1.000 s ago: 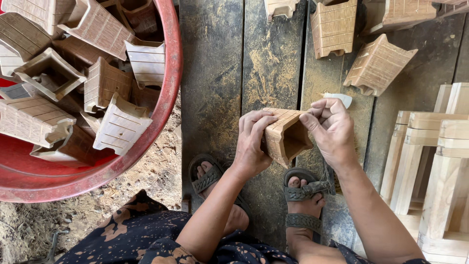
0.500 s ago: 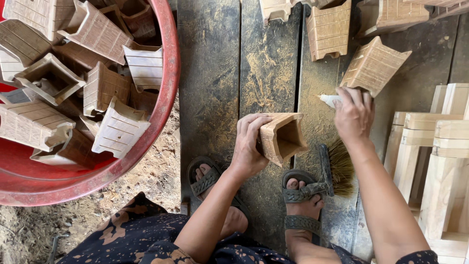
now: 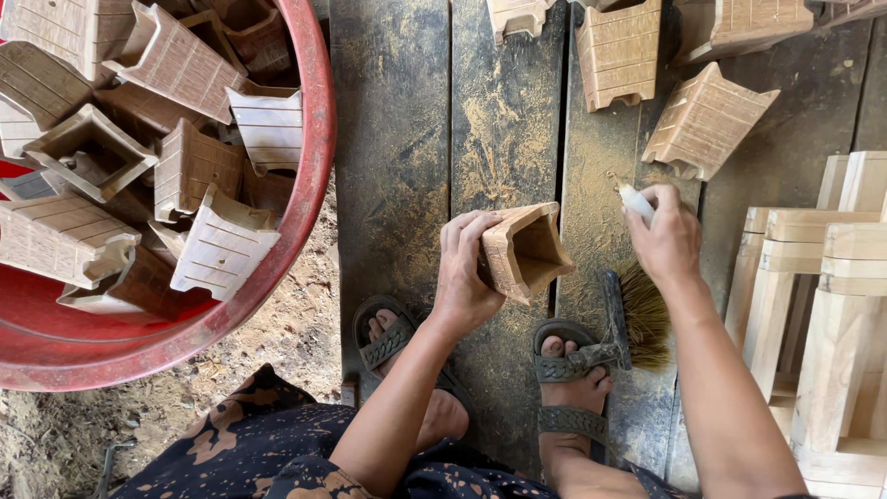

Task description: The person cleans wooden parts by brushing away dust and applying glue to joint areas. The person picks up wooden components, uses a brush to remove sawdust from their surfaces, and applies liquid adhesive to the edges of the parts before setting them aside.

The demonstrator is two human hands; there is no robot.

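My left hand (image 3: 467,270) grips a small square wooden pot (image 3: 523,251) by its side, its open mouth turned to the right. To the right of the pot, my right hand (image 3: 667,238) is closed around a small white piece (image 3: 636,200) that sticks out past the fingers; I cannot tell what it is. A stiff brush (image 3: 635,319) with straw bristles lies on the dark dusty planks (image 3: 416,157) just below my right hand, beside my sandalled foot (image 3: 571,370).
A big red basin (image 3: 305,212) at left is full of several similar wooden pots. More pots (image 3: 707,120) lie on the planks at top right. Pale wooden frames (image 3: 832,305) are stacked along the right edge. Sandy ground (image 3: 268,360) lies below the basin.
My right hand left the pot and moved up and to the right with the white piece. The left hand keeps the pot, now turned so its mouth faces right. The brush is uncovered.
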